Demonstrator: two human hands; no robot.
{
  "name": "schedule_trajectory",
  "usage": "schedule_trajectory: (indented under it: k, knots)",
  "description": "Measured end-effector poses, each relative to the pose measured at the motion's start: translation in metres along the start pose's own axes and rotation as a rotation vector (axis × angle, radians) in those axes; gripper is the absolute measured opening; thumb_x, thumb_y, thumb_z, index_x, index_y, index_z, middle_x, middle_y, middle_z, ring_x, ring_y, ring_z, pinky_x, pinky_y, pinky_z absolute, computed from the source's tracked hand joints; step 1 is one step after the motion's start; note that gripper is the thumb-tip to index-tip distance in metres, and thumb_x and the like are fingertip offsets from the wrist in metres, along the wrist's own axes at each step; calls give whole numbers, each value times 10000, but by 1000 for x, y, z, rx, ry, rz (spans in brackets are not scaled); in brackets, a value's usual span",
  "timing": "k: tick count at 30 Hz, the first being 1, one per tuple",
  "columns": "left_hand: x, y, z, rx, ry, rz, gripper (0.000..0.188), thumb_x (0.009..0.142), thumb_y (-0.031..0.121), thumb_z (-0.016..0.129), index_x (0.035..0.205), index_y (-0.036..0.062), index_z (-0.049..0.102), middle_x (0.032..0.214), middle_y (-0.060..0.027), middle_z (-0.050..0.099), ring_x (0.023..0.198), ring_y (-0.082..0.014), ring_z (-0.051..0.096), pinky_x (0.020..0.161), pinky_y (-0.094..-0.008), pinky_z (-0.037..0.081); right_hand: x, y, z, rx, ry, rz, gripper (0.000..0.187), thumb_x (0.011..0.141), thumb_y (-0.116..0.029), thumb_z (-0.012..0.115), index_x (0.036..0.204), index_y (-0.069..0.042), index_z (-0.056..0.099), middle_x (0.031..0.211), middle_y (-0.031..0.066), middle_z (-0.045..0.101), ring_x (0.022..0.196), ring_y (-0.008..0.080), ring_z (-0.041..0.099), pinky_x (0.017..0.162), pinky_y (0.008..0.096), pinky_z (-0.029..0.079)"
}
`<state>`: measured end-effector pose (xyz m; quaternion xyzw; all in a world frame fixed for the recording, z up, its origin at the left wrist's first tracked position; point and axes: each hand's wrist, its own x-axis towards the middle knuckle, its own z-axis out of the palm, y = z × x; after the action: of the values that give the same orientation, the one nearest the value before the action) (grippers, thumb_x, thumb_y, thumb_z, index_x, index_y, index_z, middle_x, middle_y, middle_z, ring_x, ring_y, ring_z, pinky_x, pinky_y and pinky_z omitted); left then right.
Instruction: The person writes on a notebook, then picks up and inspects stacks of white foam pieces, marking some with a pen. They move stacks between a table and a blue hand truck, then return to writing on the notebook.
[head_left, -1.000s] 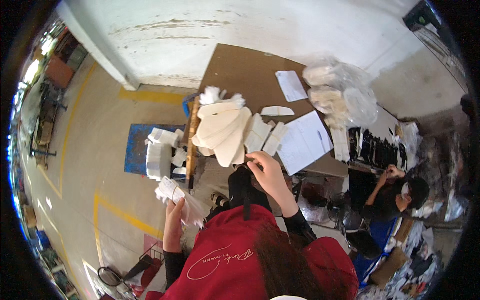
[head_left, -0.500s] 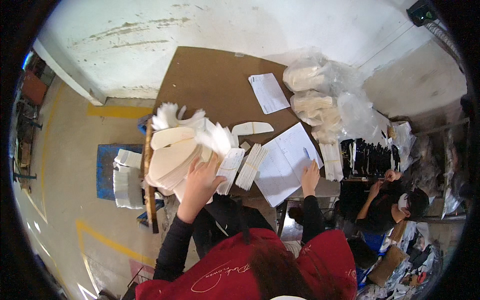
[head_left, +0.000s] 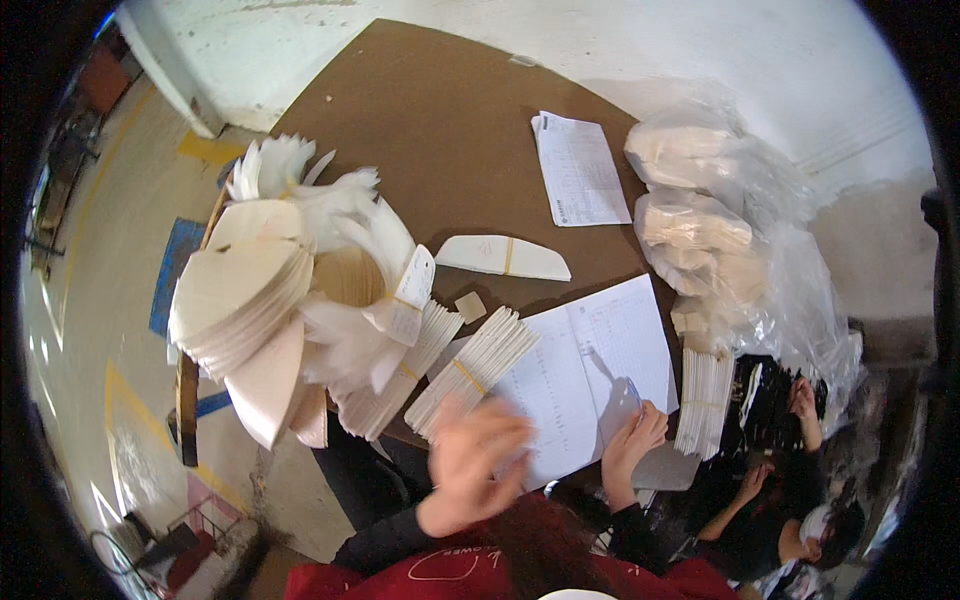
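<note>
My left hand [head_left: 476, 458] is smeared by motion at the near left edge of an open notebook [head_left: 560, 330] with handwriting. No held thing shows in it, though its fingers are too blurred to read. Just beyond it lies a bundle of white cut pieces [head_left: 482, 365] tied with a band. My right hand [head_left: 635, 440] is closed around a pen [head_left: 633, 393] over the notebook's right page. Left of the banded bundle, a similar bundle [head_left: 395, 385] lies beside a large heap of cream cut pieces [head_left: 245, 285]. A written card [head_left: 408, 300] rests against the heap.
A flat banded stack [head_left: 505, 257] and printed sheets [head_left: 582, 172] lie on the brown table [head_left: 420, 120]. Clear plastic bags of pieces [head_left: 700, 230] line the right side, above another banded bundle [head_left: 703, 405]. A co-worker [head_left: 770, 510] sits at the right beside black pieces.
My left hand has left the heap and moved right toward the notebook. The card it touched now leans by the heap. My right hand stays with the pen. The whole view has shifted closer.
</note>
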<state>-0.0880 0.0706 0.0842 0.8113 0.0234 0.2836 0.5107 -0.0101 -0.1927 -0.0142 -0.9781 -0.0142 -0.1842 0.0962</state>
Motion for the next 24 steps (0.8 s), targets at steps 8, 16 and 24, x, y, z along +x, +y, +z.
schedule_trajectory:
  k: [8, 16, 24]
  knots:
    - [-59, -37, 121, 151, -491, 110, 491, 888, 214, 608, 1352, 106, 491, 1391, -93, 469, 1315, -249, 434, 1108, -499, 290, -17, 12, 1, 825, 371, 480, 169, 965, -108, 548, 1055, 13, 473, 808, 61, 483, 711, 136, 422, 654, 270, 387]
    - [-64, -35, 126, 416, -477, 202, 547, 826, 299, 657, 1316, 112, 503, 1395, -64, 467, 1317, -220, 424, 1095, -446, 308, 46, -10, 5, 1574, 163, 213, 577, 965, -611, 321, 1010, -57, 477, 813, 42, 467, 706, 155, 448, 672, 317, 405]
    - [-63, -29, 126, 404, -454, 180, 556, 816, 290, 676, 1316, 119, 502, 1415, -49, 459, 1293, -222, 430, 1098, -430, 300, 87, -40, 38, 1363, -410, 35, 200, 871, -62, 668, 852, -89, 471, 678, -35, 466, 593, 51, 429, 557, 191, 355]
